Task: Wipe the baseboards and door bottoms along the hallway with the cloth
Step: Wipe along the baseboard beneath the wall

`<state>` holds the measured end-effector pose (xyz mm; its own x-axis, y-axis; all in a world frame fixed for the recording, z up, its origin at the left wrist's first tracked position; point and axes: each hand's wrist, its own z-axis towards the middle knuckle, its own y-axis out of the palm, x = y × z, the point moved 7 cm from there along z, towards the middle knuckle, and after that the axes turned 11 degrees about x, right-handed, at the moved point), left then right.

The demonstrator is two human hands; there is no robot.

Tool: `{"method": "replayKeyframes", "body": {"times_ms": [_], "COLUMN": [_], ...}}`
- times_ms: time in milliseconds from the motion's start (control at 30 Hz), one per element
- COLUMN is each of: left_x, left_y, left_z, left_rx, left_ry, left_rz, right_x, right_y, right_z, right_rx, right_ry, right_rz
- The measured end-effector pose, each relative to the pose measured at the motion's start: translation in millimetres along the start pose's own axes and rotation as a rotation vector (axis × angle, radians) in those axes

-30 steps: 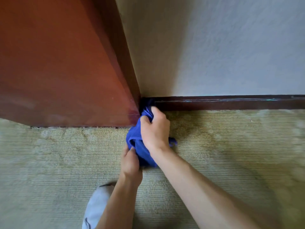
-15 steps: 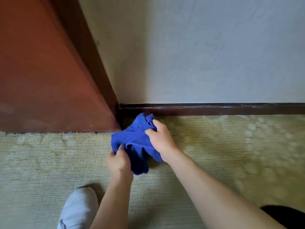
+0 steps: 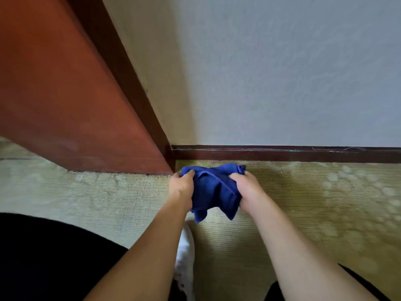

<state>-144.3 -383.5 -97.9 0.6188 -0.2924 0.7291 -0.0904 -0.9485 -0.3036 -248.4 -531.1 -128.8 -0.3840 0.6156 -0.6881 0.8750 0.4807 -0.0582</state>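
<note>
Both hands, left hand [image 3: 181, 186] and right hand [image 3: 247, 189], now grip the crumpled blue cloth [image 3: 213, 187], apparently lifted off the dark wooden baseboard [image 3: 282, 153]; earlier it touched the corner.

Nothing readable is showing anywhere in this view: no words, labels, brand marks, numbers or signs. The door [image 3: 65, 101], the wall [image 3: 282, 72], the baseboard [image 3: 282, 153], the carpet [image 3: 314, 203] and the blue cloth [image 3: 213, 187] are all showing plain, unmarked faces. The white shoe [image 3: 184, 257] is appearing too blurred to tell whether it is carrying any mark.
</note>
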Motion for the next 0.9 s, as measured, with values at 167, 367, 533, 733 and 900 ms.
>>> {"method": "replayKeyframes", "body": {"times_ms": [167,367,533,733,900], "left_x": [-5,-47,-33,3,25], "left_y": [6,45,15,17,49], "left_z": [19,23,39,60,73], "left_rx": [0.155,0.144,0.402,0.419,0.47], "left_ry": [0.08,-0.053,-0.24,-0.032,0.077], "left_rz": [-0.19,-0.318,-0.41,-0.171,0.039], "right_x": [9,19,15,13,9], "right_y": [-1,21,56,82,95], "right_z": [15,48,44,39,78], "right_rx": [-0.031,0.057,0.012,0.078,0.046], "right_ry": [0.025,0.166,0.235,0.316,0.288], "right_rz": [0.084,-0.025,-0.179,-0.03,0.024]}}
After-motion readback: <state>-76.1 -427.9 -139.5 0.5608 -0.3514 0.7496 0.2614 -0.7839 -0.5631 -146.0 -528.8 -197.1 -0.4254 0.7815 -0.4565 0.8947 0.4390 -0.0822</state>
